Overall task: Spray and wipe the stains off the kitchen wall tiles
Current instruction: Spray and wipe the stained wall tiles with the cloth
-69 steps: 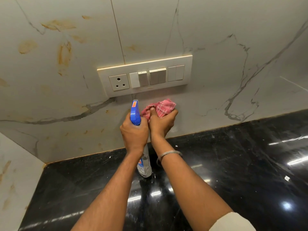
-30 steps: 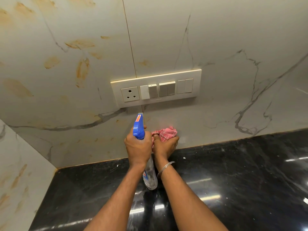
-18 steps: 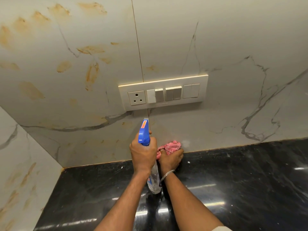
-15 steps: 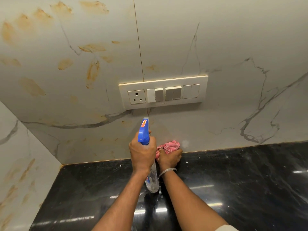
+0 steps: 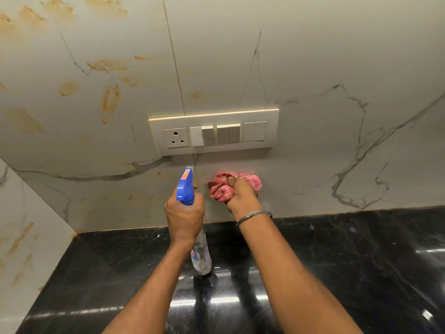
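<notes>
My left hand [image 5: 185,218] grips a clear spray bottle [image 5: 201,255] by its neck, and its blue trigger head [image 5: 185,186] points at the marble-look wall tiles [image 5: 313,165]. My right hand [image 5: 240,196] holds a bunched pink checked cloth [image 5: 220,189] against the tile just below the switch plate. Orange-brown stains [image 5: 109,102] cover the left tile and more streaks [image 5: 21,237] mark the side wall at left. Faint small spots [image 5: 131,197] dot the tile low down, left of the bottle.
A cream switch plate [image 5: 214,131] with a socket and several rocker switches sits on the wall above my hands. A glossy black stone counter [image 5: 349,261] runs below the tiles. The walls meet in a corner [image 5: 75,232] at the left.
My right hand has moved the cloth up and to the right along the tile, away from the counter edge. My left hand still holds the bottle in about the same spot.
</notes>
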